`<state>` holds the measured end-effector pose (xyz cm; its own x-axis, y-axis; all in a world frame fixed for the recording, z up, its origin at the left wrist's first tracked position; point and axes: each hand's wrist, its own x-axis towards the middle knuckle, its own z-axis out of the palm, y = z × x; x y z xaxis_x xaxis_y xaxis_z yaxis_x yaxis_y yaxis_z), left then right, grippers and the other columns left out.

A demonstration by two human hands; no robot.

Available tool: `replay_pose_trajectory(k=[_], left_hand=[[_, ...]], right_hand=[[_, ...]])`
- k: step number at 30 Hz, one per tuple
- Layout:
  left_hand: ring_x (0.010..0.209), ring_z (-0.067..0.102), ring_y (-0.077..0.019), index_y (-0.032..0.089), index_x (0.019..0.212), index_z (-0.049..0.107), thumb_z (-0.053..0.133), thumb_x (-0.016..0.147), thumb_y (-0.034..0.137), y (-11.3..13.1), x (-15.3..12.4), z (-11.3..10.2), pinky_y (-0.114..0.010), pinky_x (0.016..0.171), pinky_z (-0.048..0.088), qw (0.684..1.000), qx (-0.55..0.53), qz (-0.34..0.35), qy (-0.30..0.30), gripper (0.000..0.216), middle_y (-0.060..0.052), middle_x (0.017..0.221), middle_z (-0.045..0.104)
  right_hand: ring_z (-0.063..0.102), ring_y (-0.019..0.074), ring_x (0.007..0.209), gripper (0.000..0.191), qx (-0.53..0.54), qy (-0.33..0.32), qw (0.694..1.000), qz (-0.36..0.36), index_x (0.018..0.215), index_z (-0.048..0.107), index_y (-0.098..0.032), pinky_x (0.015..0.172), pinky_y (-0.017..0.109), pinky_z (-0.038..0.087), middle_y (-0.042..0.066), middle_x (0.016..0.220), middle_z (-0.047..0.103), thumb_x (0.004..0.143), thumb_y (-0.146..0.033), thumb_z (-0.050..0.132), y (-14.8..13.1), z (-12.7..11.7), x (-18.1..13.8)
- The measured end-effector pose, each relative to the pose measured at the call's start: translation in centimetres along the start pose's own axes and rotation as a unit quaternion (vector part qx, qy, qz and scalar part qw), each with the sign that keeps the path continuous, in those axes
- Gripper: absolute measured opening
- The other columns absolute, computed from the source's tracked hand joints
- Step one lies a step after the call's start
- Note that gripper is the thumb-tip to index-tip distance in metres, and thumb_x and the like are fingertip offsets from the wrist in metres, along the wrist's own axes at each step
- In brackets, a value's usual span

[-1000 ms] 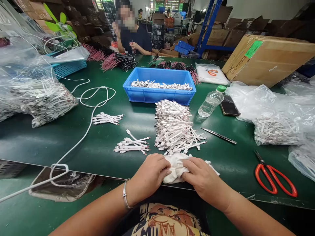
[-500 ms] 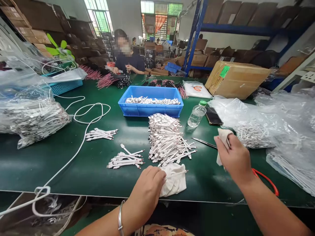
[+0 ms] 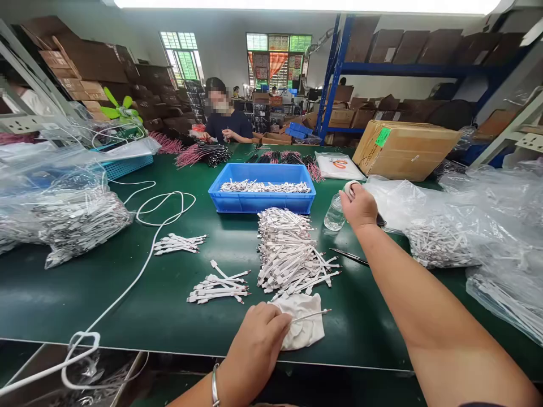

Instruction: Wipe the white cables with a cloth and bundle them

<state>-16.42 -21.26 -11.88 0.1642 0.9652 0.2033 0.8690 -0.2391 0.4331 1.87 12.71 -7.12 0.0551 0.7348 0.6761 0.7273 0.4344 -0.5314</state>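
Left hand [image 3: 258, 334] pinches one end of a short white cable [image 3: 311, 315], which extends over a spread cloth [image 3: 303, 337] near the front edge of the table [image 3: 161, 316]. Right hand [image 3: 360, 206], curled round a second white cloth [image 3: 350, 187], is at the top of the bottle [image 3: 334, 216]; contact there is unclear. Beyond the spread cloth, a cable pile [image 3: 286, 254] lies before the blue bin [image 3: 262, 202].

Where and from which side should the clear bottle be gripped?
Probably the clear bottle by its lower body, from the left: it stands upright, its rounded wall is exposed there, and the right hand, holding white cloth, hides its top.
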Motion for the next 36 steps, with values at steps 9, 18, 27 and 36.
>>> replay_pose_trajectory(k=[9, 18, 27, 36], left_hand=[[0.083, 0.050, -0.0190, 0.021, 0.092, 0.056, 0.042, 0.094, 0.024, -0.2, 0.0, -0.4, -0.034, 0.076, 0.040, 0.995, -0.088, -0.048, 0.010, 0.015, -0.004, 0.089, 0.059], [0.080, 0.051, -0.0162, 0.022, 0.086, 0.057, 0.051, 0.090, 0.022, 1.1, 0.0, -1.9, -0.029, 0.073, 0.038, 0.989, -0.135, -0.050, -0.029, 0.008, 0.000, 0.084, 0.060], [0.081, 0.049, -0.0181, 0.023, 0.092, 0.059, 0.048, 0.091, 0.021, 0.6, -0.9, 0.3, -0.034, 0.074, 0.035, 0.997, -0.070, -0.024, -0.001, 0.011, -0.002, 0.086, 0.059], [0.087, 0.049, -0.0174, 0.022, 0.096, 0.059, 0.048, 0.090, 0.016, 0.3, -0.9, -0.2, -0.033, 0.077, 0.038, 0.994, -0.111, -0.014, -0.006, 0.014, -0.003, 0.094, 0.059]], right_hand=[[0.057, 0.0105, 0.065, 0.025, 0.110, 0.133, 0.957, 0.233, 0.102, 0.056, -0.014, 0.058, 0.026, 0.050, 0.001, 0.086, 0.059, 0.092, -0.037, 0.050, 5.3, -0.9, -1.0], [0.056, 0.0216, 0.075, 0.030, 0.055, 0.100, 0.992, 0.054, 0.094, 0.058, -0.015, 0.076, 0.038, 0.046, 0.006, 0.082, 0.061, 0.073, -0.035, 0.065, 3.2, -3.1, -1.3], [0.052, 0.0286, 0.090, 0.027, 0.013, 0.001, 0.991, -0.132, 0.100, 0.063, -0.013, 0.085, 0.048, 0.039, 0.013, 0.086, 0.057, 0.084, -0.027, 0.046, -1.8, -6.9, -2.6], [0.052, 0.0194, 0.086, 0.027, 0.110, -0.417, 0.834, -0.344, 0.090, 0.065, -0.023, 0.075, 0.032, 0.045, 0.006, 0.093, 0.060, 0.089, -0.010, 0.042, -8.5, -13.2, -21.1]])
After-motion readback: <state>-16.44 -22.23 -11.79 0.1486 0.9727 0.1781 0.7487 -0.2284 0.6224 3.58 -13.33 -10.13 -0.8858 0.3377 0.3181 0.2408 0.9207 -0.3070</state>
